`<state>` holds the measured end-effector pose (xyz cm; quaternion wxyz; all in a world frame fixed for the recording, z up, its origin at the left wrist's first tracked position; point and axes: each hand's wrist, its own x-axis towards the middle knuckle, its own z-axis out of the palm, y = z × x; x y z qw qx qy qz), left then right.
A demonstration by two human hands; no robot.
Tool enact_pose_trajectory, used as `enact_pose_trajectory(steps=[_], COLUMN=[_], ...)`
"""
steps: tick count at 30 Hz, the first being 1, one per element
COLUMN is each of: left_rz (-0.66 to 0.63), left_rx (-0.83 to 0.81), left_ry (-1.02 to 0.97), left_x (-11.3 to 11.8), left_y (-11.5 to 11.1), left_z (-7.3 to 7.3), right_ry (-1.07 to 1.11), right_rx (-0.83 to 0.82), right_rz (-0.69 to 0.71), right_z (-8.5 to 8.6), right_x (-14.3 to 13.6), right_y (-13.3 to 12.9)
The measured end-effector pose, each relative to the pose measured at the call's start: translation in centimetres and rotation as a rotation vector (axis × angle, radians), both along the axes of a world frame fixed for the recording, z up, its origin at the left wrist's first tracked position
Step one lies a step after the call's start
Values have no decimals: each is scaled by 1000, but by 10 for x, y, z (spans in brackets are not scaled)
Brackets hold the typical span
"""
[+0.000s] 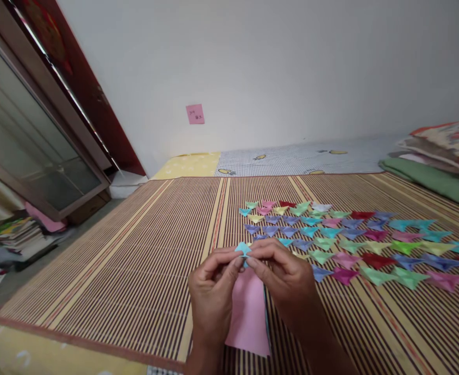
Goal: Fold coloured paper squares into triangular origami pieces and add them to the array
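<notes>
A small piece of light blue folded paper (244, 249) is pinched between my two hands near the middle of the view. My left hand (214, 291) grips its left side with thumb and forefinger. On the right side, the thumb and fingers of my right hand (286, 278) close on the same paper. Below and between the hands lies pink paper (248, 315) on the striped mat (154, 260), with a thin blue-green edge showing along its right side. The lower part of the blue piece is hidden by my fingertips.
Rows of small folded papers (346, 232) in several colours cover the mat's right side. Folded bedding (440, 177) is stacked at the far right. A pink note (195, 114) is on the wall (272, 67). Books (20, 234) lie at the left beside a glass-panelled door (37, 125).
</notes>
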<state>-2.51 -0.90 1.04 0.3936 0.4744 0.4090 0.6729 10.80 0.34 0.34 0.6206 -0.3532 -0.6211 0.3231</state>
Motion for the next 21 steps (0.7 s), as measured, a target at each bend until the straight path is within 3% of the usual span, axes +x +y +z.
enact_pose_trajectory(steps=[7, 14, 21], left_rz=[11, 42, 55], left_rx=[-65, -167, -148], left_ry=[-10, -84, -115], left_x=[4, 7, 9], left_y=[-1, 0, 1], left_z=[-3, -6, -6], right_ry=[204, 209, 189], right_rx=[-114, -165, -178], right_rz=[82, 26, -21], right_z=[-11, -14, -15], right_x=[-7, -9, -11], right_y=[7, 6, 6])
